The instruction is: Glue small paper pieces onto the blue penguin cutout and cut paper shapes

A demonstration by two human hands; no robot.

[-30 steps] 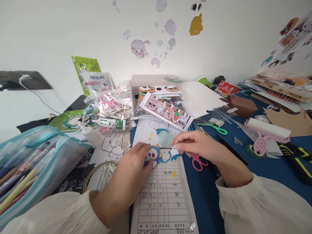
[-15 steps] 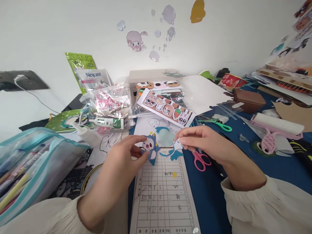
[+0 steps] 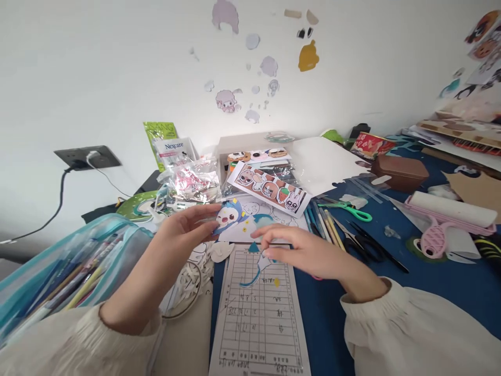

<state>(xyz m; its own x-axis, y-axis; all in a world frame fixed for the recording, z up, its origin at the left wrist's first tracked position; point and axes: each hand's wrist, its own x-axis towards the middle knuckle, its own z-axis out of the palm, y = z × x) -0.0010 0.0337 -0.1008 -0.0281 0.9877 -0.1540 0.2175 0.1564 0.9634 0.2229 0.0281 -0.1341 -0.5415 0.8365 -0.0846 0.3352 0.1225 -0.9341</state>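
Note:
My left hand (image 3: 183, 232) pinches the left edge of a blue and white paper cutout (image 3: 230, 216), a cartoon head with a yellow crest. The cutout is over a line drawing sheet (image 3: 230, 235). My right hand (image 3: 291, 248) has its thumb and index finger apart, the thumb tip at a white paper cutout with a blue tail (image 3: 258, 269). That tailed piece lies on a printed form (image 3: 254, 324) with handwriting. A small blue triangle (image 3: 254, 247) sits at the form's top edge. Part of a light blue shape (image 3: 264, 220) shows behind my right fingers.
A character strip (image 3: 270, 189) leans on a box at the back. Left are a zip pouch of pens (image 3: 78, 271), paper scraps (image 3: 188, 284) and plastic bags (image 3: 191, 180). Right are green scissors (image 3: 348, 209), black scissors (image 3: 364, 245) and a pink-handled roller (image 3: 442, 214).
The tailed cutout has come down onto the form, and my right fingers have parted. My left hand has moved the head cutout up and left onto the drawing sheet. The view has tilted up.

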